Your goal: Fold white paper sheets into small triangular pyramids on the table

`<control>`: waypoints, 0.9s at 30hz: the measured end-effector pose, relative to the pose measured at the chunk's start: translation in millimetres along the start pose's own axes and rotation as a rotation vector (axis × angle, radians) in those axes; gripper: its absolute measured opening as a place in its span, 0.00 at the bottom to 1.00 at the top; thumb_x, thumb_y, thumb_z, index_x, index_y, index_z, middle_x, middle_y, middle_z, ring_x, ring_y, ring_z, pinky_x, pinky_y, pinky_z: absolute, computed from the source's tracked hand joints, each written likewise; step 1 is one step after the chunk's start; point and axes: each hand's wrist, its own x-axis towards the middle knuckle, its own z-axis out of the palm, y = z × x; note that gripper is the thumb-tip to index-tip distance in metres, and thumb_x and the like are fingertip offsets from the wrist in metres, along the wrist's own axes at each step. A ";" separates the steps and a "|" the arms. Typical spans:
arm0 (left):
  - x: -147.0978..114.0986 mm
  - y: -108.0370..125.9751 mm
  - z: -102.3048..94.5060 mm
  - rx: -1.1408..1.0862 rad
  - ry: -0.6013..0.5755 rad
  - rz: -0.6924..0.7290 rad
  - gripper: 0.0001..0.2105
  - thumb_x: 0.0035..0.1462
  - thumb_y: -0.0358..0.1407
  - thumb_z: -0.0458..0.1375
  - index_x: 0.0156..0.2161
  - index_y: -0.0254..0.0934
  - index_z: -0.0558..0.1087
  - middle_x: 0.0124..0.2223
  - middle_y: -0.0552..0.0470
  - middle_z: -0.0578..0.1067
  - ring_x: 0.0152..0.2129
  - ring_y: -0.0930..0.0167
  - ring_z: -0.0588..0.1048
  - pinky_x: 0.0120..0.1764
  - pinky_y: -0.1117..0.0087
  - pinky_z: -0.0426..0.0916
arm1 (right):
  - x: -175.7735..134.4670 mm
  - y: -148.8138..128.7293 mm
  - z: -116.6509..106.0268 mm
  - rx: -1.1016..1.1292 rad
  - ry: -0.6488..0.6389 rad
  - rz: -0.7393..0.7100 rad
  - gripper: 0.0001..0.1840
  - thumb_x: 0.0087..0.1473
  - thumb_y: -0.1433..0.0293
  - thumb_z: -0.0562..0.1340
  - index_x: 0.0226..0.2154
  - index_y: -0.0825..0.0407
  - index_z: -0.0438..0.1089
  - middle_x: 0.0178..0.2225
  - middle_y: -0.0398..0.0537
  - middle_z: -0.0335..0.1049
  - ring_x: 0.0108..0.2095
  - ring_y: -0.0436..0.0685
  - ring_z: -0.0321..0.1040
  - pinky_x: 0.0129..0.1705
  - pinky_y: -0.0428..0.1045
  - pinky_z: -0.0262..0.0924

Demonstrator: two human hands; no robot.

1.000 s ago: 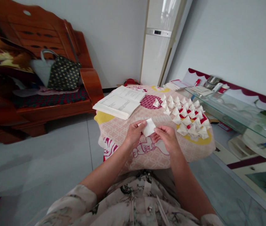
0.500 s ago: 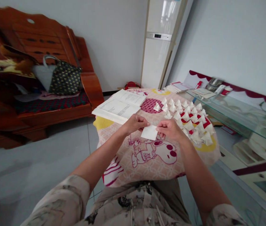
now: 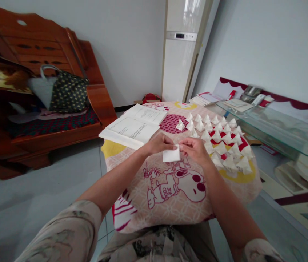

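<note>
Tablecloth (image 3: 182,213) between near edge (image 3: 167,222) and paper (image 3: 171,156)

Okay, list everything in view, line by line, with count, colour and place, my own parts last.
Paper square: 1, white, between the grips
Folded papers: over twenty, overlapping, off-white, table's right side
Book: 1, open, white pages, table's left side
Cloth: 1, pink patterned, on the table
Paper stack: 1, mostly white, far right
Bench: 1, red-brown, left
Patterned bag: 1, dark, on the bench
Tall unit: 1, white, by the wall
Glass shelf: 1, greenish, right
Sleeves: 2, pale patterned, below
Left grip: 1, pinching the square
Right grip: 1, at its upper-right corner
</note>
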 end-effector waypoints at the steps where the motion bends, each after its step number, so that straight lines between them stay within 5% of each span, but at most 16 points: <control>1: 0.1 -3.4 -0.5 -0.065 0.061 -0.006 0.14 0.47 0.44 0.69 0.23 0.34 0.78 0.20 0.52 0.74 0.16 0.77 0.66 0.20 0.76 0.56 | -0.9 2.6 -0.1 0.063 0.072 0.013 0.09 0.50 0.63 0.65 0.30 0.52 0.74 0.21 0.41 0.72 0.18 0.49 0.65 0.20 0.44 0.60; 3: -1.7 -10.9 -0.8 -0.191 0.169 -0.015 0.14 0.47 0.45 0.69 0.25 0.34 0.79 0.22 0.52 0.75 0.18 0.76 0.68 0.22 0.75 0.59 | -4.2 6.6 -0.4 0.140 0.142 0.021 0.12 0.52 0.60 0.65 0.30 0.52 0.74 0.20 0.42 0.71 0.18 0.49 0.65 0.19 0.44 0.59; 8: -9.1 -23.0 0.8 -0.315 0.317 0.009 0.14 0.44 0.44 0.71 0.26 0.34 0.80 0.24 0.52 0.76 0.20 0.76 0.69 0.25 0.75 0.61 | -13.9 11.0 4.8 0.168 0.019 0.086 0.12 0.51 0.61 0.67 0.34 0.52 0.76 0.19 0.40 0.70 0.16 0.48 0.63 0.18 0.44 0.59; 18: -12.4 -25.3 3.2 -0.304 0.398 -0.027 0.13 0.45 0.44 0.70 0.25 0.34 0.80 0.23 0.51 0.76 0.19 0.77 0.67 0.23 0.75 0.58 | -12.1 11.4 22.2 0.148 0.016 0.175 0.11 0.44 0.63 0.69 0.30 0.51 0.72 0.19 0.40 0.70 0.16 0.49 0.62 0.18 0.45 0.58; 27: -16.3 -26.7 8.2 -0.200 0.418 -0.012 0.14 0.48 0.44 0.68 0.25 0.33 0.79 0.20 0.53 0.73 0.16 0.77 0.65 0.21 0.74 0.54 | -10.0 13.5 22.5 0.015 -0.066 0.184 0.11 0.49 0.62 0.66 0.24 0.51 0.69 0.14 0.38 0.65 0.15 0.47 0.59 0.16 0.43 0.53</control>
